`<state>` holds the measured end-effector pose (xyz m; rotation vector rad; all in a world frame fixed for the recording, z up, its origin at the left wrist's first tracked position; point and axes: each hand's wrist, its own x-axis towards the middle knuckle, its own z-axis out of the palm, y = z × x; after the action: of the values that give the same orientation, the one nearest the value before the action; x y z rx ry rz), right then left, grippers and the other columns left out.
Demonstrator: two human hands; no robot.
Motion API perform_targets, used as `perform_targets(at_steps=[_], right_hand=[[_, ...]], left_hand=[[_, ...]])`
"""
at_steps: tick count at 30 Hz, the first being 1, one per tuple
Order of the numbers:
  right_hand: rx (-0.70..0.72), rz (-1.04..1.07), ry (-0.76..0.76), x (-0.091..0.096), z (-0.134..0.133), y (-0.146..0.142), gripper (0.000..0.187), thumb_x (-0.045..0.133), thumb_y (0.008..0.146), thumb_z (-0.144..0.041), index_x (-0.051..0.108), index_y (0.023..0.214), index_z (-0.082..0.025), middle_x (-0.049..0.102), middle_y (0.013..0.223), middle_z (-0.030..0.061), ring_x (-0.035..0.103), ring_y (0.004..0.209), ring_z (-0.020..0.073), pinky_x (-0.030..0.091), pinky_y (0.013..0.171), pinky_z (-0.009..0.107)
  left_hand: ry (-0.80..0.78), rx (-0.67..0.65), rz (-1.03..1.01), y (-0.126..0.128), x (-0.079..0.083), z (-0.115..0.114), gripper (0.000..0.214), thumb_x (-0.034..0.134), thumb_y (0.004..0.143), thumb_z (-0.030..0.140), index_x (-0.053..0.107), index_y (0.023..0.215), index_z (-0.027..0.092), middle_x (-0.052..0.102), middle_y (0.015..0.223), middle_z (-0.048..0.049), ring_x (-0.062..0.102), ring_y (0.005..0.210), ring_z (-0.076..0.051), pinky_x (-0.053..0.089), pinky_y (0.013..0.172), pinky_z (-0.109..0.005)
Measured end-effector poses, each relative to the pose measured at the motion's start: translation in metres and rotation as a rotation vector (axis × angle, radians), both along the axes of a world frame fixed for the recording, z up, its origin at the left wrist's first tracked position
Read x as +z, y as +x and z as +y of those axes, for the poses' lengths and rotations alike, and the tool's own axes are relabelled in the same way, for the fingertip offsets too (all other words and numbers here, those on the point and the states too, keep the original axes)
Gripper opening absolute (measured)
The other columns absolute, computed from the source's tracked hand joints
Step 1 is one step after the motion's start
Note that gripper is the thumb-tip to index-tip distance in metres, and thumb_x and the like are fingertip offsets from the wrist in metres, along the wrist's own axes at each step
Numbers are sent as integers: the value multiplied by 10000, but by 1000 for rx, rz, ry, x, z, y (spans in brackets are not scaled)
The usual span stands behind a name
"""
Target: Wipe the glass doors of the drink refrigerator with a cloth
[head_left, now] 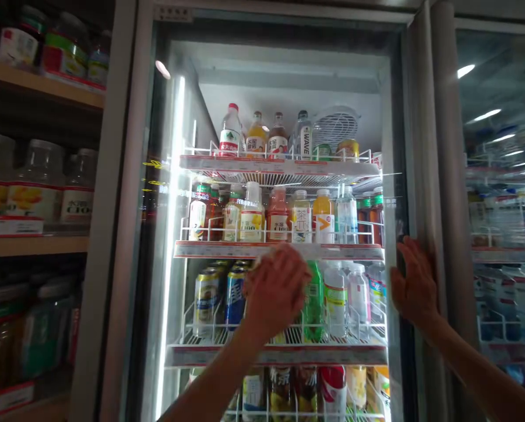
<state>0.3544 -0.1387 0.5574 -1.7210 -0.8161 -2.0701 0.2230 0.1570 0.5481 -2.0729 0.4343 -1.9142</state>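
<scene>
Your L forearm [213, 375] is nearest; L hand [280, 293] grips a cloth [249, 281] at approx. mid-height of the glass door [280, 64], blocking some cans [234, 293] + btls [314, 302] behind. R hand [416, 281] is opened out on the smooth metal frame [424, 146]. Cloth's a crumpled wad, mostly under your fingers; can't tell its long axis or direction.

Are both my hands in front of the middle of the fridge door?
No, only the left hand is; the right hand is at the door frame.
</scene>
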Motion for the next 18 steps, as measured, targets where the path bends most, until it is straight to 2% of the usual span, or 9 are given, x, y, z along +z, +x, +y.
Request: perform_targets(at_steps=[1,3,5,6,9,11,13,16,18], right_hand=[[1,-8,5,0,0,0,521,398,902,-267,327,1412,-189,423,1419,163,341,1362,282,350,1096,484],[3,-17,16,0,2,-1,504,401,902,-275,350,1397,-195,428,1417,158,349,1358,283,356,1091,486],[10,-13,23,0,2,-1,487,401,902,-276,376,1379,-182,432,1411,168,355,1354,287,354,1090,491],[13,-15,26,0,1,-1,481,402,900,-275,388,1369,-171,439,1404,175,362,1350,288,355,1089,489],[-3,-28,21,0,-2,1,478,408,893,-267,404,1353,-137,459,1381,194,379,1341,278,358,1090,459],[-17,-34,16,0,-4,3,481,415,886,-262,411,1347,-125,467,1374,197,387,1336,270,362,1091,440],[-9,-33,17,-1,-4,6,485,416,880,-267,419,1346,-131,464,1382,183,386,1338,268,364,1090,446],[19,-52,41,0,-3,7,494,418,869,-291,434,1346,-159,457,1399,150,387,1335,276,364,1085,488],[29,-68,38,0,-4,8,510,431,856,-283,434,1352,-163,457,1401,143,393,1330,285,356,1086,510]], left_hand=[[-148,46,-71,-7,6,19,420,449,869,368,517,1261,234,518,1355,-58,351,1346,-238,136,1147,-456],[-423,138,-210,-19,17,50,512,438,874,372,433,1346,173,431,1417,-145,299,1369,-313,189,1104,-538],[-486,167,-232,-22,11,54,570,438,871,377,372,1385,141,363,1452,-181,250,1388,-342,192,1092,-570],[-417,141,-190,-20,0,44,562,443,866,381,389,1375,148,369,1453,-168,240,1394,-331,171,1108,-560],[-37,-18,31,-10,-44,1,479,463,845,433,509,1275,226,443,1424,-54,265,1394,-247,95,1169,-447],[57,-45,89,-11,-61,-1,444,468,845,427,529,1252,259,474,1402,-4,299,1378,-199,82,1178,-393],[-87,37,-8,-22,-60,28,436,473,855,360,511,1274,245,493,1384,-32,311,1373,-203,116,1166,-417],[-496,221,-258,-37,-47,75,538,449,879,317,384,1381,135,392,1439,-167,257,1395,-284,200,1113,-503],[-558,242,-273,-36,-50,73,576,441,884,341,348,1396,95,347,1456,-201,205,1409,-310,189,1108,-530]])
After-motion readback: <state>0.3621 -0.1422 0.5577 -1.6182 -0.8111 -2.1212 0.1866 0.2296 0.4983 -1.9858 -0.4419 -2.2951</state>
